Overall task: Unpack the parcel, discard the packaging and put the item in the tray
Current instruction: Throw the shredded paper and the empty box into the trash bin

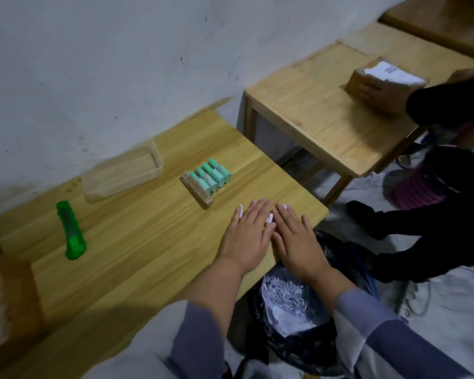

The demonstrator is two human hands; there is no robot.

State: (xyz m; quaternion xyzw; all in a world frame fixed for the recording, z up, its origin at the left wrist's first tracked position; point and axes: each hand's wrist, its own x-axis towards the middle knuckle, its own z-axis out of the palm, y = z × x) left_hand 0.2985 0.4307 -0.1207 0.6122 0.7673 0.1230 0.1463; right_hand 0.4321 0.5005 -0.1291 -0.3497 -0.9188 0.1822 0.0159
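Note:
My left hand [248,233] and my right hand [296,239] lie flat side by side near the right edge of the wooden table [137,242], fingers straight. Small white scraps of paper [269,218] peek out between and under the fingers. A pack of teal cylinders with a brown strip [207,180] lies on the table just beyond my hands. A clear plastic tray [121,170] stands further left by the wall, with nothing in it. A black rubbish bag [298,313] holding shredded white paper hangs below the table's right edge.
A green box cutter [71,231] lies at the table's left. On a second wooden table [320,116] at the right, another person's hand holds a taped cardboard parcel [380,86]. That person's dark sleeves and a pink basket [419,187] fill the right side.

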